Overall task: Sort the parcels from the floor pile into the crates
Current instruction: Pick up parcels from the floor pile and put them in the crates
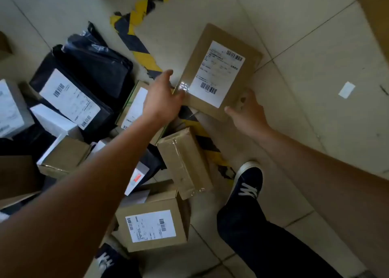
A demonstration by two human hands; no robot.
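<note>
The floor [315,52] is of pale tiles, crossed by a worn yellow and black hazard tape [139,46], and the pile of parcels [88,117] lies on the left: black plastic bags, white packets and several brown cartons. A flat brown parcel [221,71] with a white shipping label [219,73] is held up to the right of the pile, above the bare tiles. The left hand [163,100] lies against its near left corner with the fingers mostly straight, more supporting than gripping. The right hand [247,113] holds the near right edge; its thumb is on the top face and its fingers are hidden under the carton, so how they lie cannot be told for sure. To do this step well, I think the person should read the label first (it faces the camera, which is good), keep the parcel level, and take a firm hold with both hands before carrying it away. No crate is visible in this view.
</note>
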